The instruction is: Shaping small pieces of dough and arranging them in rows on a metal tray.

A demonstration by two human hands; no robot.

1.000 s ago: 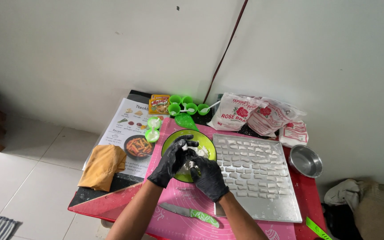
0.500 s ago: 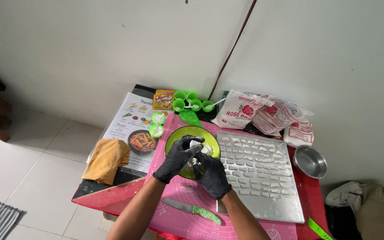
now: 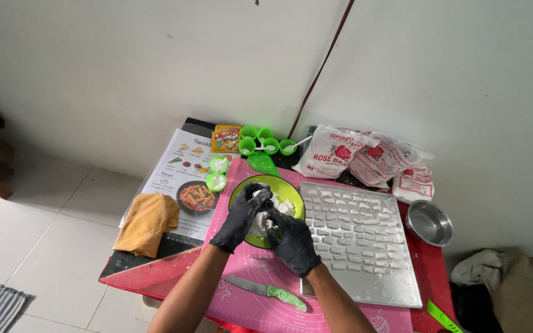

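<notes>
Both my hands wear black gloves and meet over a green bowl (image 3: 291, 189) that holds white dough (image 3: 283, 204). My left hand (image 3: 240, 217) curls over the bowl's near left rim, fingers closed on a lump of the dough. My right hand (image 3: 290, 239) presses against the same lump from the near side. The bowl stands on a pink mat (image 3: 245, 274). Just right of the bowl lies a silver tray (image 3: 365, 237) filled with several rows of small white dough pieces.
A green-handled knife (image 3: 268, 290) lies on the mat near me. A recipe sheet (image 3: 183, 179), an orange cloth (image 3: 147, 222), small green cups (image 3: 265, 143), white flour bags (image 3: 365, 157) and a steel bowl (image 3: 429, 222) ring the small table beside the white wall.
The camera view shifted slightly. My hands stay together over the bowl, working the dough, with little change in place.
</notes>
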